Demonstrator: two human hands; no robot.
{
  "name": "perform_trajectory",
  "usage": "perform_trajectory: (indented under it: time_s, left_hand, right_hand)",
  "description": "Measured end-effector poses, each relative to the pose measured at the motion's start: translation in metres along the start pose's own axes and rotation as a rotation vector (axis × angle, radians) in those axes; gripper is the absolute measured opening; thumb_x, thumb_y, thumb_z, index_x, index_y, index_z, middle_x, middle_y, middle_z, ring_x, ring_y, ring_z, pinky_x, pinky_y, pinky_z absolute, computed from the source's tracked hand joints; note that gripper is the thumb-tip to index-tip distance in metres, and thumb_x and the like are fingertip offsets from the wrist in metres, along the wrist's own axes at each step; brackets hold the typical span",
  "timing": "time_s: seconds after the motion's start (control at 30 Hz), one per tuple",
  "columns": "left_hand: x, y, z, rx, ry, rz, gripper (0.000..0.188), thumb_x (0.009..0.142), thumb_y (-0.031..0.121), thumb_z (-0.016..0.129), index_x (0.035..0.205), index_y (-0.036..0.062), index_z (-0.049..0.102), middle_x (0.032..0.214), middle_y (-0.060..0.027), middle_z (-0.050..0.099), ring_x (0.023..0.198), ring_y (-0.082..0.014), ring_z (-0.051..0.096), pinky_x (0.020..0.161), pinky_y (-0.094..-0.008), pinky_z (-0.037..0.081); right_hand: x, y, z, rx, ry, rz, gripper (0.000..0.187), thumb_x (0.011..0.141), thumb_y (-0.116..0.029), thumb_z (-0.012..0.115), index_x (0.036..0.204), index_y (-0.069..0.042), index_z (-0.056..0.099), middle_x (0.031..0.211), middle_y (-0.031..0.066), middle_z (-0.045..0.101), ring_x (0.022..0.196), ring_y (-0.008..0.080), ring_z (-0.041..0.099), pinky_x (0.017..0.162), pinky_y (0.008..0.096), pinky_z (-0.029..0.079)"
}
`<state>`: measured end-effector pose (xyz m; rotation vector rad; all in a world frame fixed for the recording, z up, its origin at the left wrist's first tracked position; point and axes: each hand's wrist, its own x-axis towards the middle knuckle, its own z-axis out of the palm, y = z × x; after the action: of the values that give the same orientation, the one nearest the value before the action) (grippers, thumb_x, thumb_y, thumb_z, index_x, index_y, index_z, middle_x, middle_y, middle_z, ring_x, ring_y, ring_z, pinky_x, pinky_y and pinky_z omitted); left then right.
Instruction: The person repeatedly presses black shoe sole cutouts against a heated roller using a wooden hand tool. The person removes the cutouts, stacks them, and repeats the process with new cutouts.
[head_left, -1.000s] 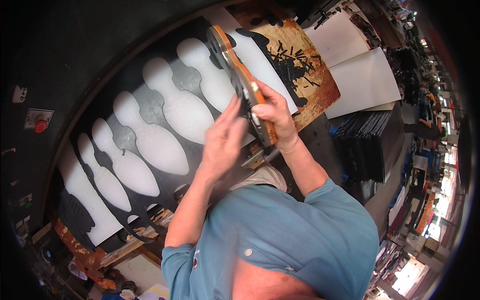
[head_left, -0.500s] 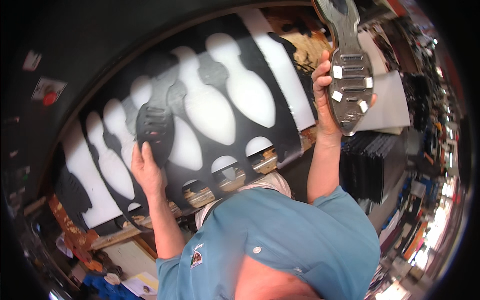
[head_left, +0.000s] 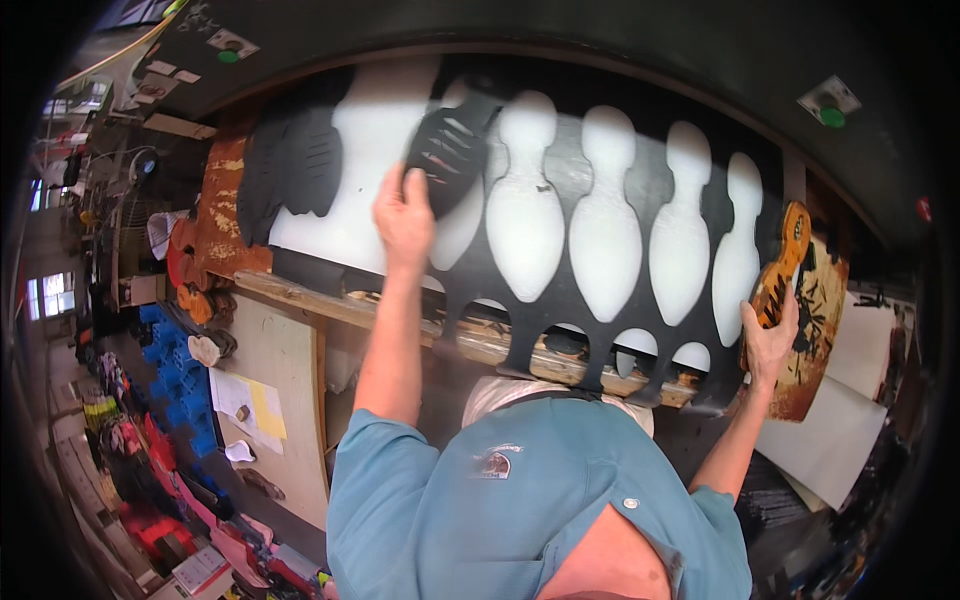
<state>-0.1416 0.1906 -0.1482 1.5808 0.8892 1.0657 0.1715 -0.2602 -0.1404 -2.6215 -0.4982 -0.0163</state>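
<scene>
My left hand [head_left: 405, 222] grips a black sole-shaped piece [head_left: 448, 155] with slots through it, held over the left part of a black sheet [head_left: 645, 295]. Several sole-shaped openings are cut in that sheet, and a white board [head_left: 375, 120] shows through them. At the sheet's right end, my right hand [head_left: 772, 338] is closed round a sole-shaped cutting die [head_left: 783, 265], its orange side facing up. Whether the die touches the sheet, I cannot tell. To the left, slotted black pieces [head_left: 290, 165] lie on the white board.
A worn wooden edge [head_left: 300, 300] runs along the bench front. Black scraps [head_left: 815, 320] litter the brown surface at right, beside white sheets [head_left: 850, 400]. A dark machine beam [head_left: 600, 40] spans the back. Papers [head_left: 250, 415] lie on a side table at left.
The view has swung left. My right hand has brought the die down from its raised position to the sheet's right end, its orange side now showing. My left hand still holds the slotted piece.
</scene>
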Motion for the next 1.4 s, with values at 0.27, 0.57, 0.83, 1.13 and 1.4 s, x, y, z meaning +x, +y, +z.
perform_trajectory:
  time_s: [0.27,0.57,0.83,1.13,1.4]
  left_hand:
    - [0.094,-0.026,-0.110,1.234,0.275,0.321,0.065,0.103,0.036,0.069,0.155,-0.0001,0.054,0.161,-0.0302,0.046,0.151,-0.0511,0.040,0.124,-0.0620,0.031]
    - [0.143,-0.089,-0.126,1.375,-0.129,0.350,0.051,0.114,0.032,0.039,0.155,0.0073,0.057,0.167,-0.0164,0.047,0.157,-0.0440,0.036,0.127,-0.0625,0.027]
    - [0.134,-0.033,-0.041,0.756,-0.171,0.253,0.051,0.111,0.029,0.052,0.150,-0.0030,0.058,0.160,-0.0243,0.053,0.150,-0.0390,0.048,0.126,-0.0493,0.036]
    - [-0.062,0.049,0.243,0.571,-0.749,0.320,0.073,0.104,0.034,0.064,0.154,-0.0138,0.044,0.161,-0.0464,0.033,0.156,-0.0615,0.024,0.130,-0.0618,0.019]
    - [-0.018,0.051,0.253,0.297,-0.453,-0.115,0.057,0.097,0.020,0.072,0.141,-0.0143,0.059,0.131,-0.0337,0.069,0.125,-0.0437,0.068,0.110,-0.0445,0.052]
  right_hand:
    - [-0.002,0.011,0.018,-0.104,0.211,0.060,0.095,0.088,-0.047,0.088,0.164,-0.009,0.045,0.171,0.0284,0.030,0.156,0.0428,0.036,0.127,0.0502,0.033]
    - [-0.002,-0.002,0.014,0.064,0.193,0.042,0.083,0.085,-0.040,0.090,0.149,0.002,0.057,0.147,0.0255,0.059,0.137,0.0396,0.057,0.116,0.0453,0.045]
    - [0.000,-0.013,0.011,0.026,0.173,0.092,0.091,0.082,-0.049,0.088,0.150,0.003,0.057,0.148,0.0270,0.059,0.138,0.0395,0.057,0.118,0.0451,0.045]
    - [0.002,-0.010,0.011,0.063,0.163,0.047,0.093,0.080,-0.051,0.087,0.148,0.005,0.058,0.147,0.0269,0.059,0.138,0.0407,0.056,0.118,0.0477,0.044]
    - [0.004,-0.009,0.010,0.100,0.160,0.047,0.092,0.074,-0.047,0.086,0.147,0.003,0.060,0.144,0.0261,0.060,0.133,0.0420,0.058,0.116,0.0479,0.046]
